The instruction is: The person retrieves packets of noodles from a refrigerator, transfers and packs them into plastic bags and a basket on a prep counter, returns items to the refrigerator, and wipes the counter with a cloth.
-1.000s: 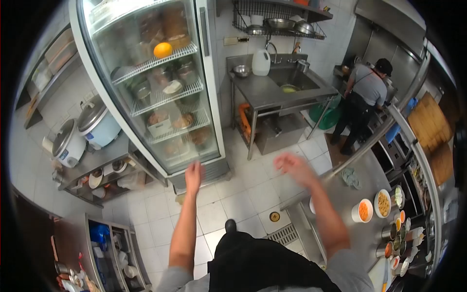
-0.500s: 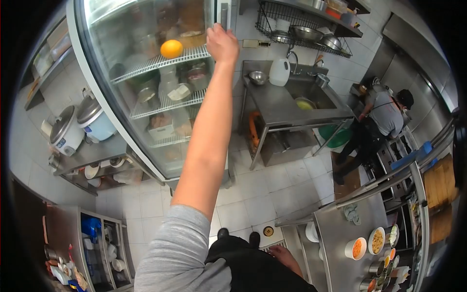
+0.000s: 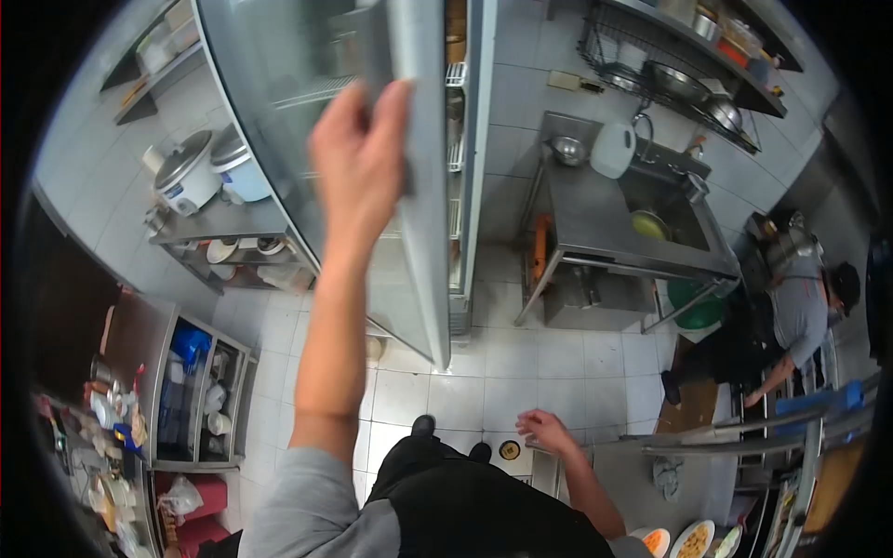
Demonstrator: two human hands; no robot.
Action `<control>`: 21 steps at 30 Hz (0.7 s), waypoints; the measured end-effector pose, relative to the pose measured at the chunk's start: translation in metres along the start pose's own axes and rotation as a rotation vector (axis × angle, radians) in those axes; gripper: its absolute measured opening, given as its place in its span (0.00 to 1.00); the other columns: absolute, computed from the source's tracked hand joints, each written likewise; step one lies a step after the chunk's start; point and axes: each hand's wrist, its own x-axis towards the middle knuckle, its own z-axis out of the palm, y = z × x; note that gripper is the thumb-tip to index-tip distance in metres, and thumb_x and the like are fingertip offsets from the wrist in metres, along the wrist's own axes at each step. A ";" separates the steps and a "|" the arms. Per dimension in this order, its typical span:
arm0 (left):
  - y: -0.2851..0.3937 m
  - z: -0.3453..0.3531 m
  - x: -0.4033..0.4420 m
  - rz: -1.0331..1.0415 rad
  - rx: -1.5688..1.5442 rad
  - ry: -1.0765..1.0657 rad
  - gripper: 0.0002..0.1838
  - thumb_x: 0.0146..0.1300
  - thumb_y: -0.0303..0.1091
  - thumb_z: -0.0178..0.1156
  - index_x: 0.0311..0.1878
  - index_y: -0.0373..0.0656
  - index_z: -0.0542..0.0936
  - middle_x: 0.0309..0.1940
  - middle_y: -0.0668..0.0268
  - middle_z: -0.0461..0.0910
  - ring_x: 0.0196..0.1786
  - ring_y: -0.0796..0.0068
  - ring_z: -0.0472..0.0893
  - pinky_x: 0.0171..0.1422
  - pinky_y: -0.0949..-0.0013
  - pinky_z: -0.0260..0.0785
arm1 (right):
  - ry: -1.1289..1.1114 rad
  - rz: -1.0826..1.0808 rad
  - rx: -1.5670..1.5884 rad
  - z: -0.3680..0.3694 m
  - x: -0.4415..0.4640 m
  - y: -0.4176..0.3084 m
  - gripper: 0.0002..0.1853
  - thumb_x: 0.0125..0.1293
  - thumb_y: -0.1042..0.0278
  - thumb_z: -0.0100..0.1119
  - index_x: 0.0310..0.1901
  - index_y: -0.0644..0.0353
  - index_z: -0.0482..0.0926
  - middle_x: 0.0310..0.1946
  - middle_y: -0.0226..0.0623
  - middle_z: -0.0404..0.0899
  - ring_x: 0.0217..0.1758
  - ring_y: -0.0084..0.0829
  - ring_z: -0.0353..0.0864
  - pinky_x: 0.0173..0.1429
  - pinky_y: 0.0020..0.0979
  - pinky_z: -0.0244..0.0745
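Observation:
My left hand point(image 3: 361, 158) is raised at the upper middle, its fingers closed around the edge of the glass fridge door point(image 3: 423, 214) at the long handle. The door stands partly open, and a narrow strip of the fridge's inside with wire shelves point(image 3: 455, 156) shows to its right. Low in the view, near my apron point(image 3: 465, 507), my right hand point(image 3: 545, 431) hangs over the floor with its fingers apart and nothing in it.
A steel sink table point(image 3: 605, 209) with a white jug point(image 3: 613, 151) stands to the right. Farther right a person point(image 3: 795, 312) leans over the stove. Rice cookers point(image 3: 189, 175) sit at left. A counter with food bowls point(image 3: 693, 539) is at lower right.
The fridge door has swung open towards me, with my left hand on its handle. My right hand has come up and out from beside the apron. The view has shifted.

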 end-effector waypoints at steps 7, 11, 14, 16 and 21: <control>-0.024 -0.247 -0.061 0.256 0.633 0.534 0.17 0.74 0.39 0.62 0.56 0.34 0.81 0.47 0.61 0.80 0.49 0.69 0.79 0.51 0.67 0.72 | -0.214 -0.335 -0.109 0.058 0.163 -0.204 0.12 0.78 0.65 0.56 0.53 0.63 0.80 0.36 0.33 0.83 0.36 0.25 0.83 0.38 0.29 0.81; -0.031 -0.378 -0.072 0.350 1.343 0.630 0.24 0.71 0.39 0.64 0.63 0.33 0.78 0.58 0.50 0.82 0.60 0.59 0.83 0.62 0.60 0.78 | -0.239 -0.421 -0.069 0.138 0.258 -0.338 0.10 0.78 0.64 0.57 0.43 0.63 0.79 0.31 0.32 0.81 0.30 0.23 0.81 0.33 0.28 0.79; -0.061 -0.456 -0.072 0.171 1.253 0.654 0.23 0.72 0.39 0.64 0.63 0.33 0.78 0.58 0.50 0.82 0.60 0.59 0.83 0.62 0.60 0.78 | -0.121 -0.547 -0.149 0.184 0.358 -0.419 0.09 0.75 0.64 0.59 0.42 0.62 0.80 0.31 0.33 0.83 0.31 0.26 0.82 0.35 0.29 0.79; -0.081 -0.495 -0.070 0.068 1.190 0.643 0.22 0.72 0.38 0.63 0.62 0.33 0.78 0.58 0.50 0.82 0.59 0.59 0.83 0.62 0.60 0.77 | 0.138 -0.770 -0.395 0.208 0.426 -0.458 0.13 0.74 0.62 0.56 0.44 0.64 0.83 0.38 0.41 0.86 0.38 0.39 0.86 0.43 0.37 0.81; -0.127 -0.555 -0.056 -0.065 1.094 0.637 0.21 0.72 0.38 0.62 0.61 0.33 0.78 0.58 0.50 0.82 0.58 0.58 0.84 0.62 0.60 0.77 | 0.503 -0.584 -0.906 0.221 0.540 -0.523 0.18 0.75 0.56 0.52 0.48 0.64 0.83 0.47 0.48 0.86 0.49 0.49 0.85 0.54 0.44 0.78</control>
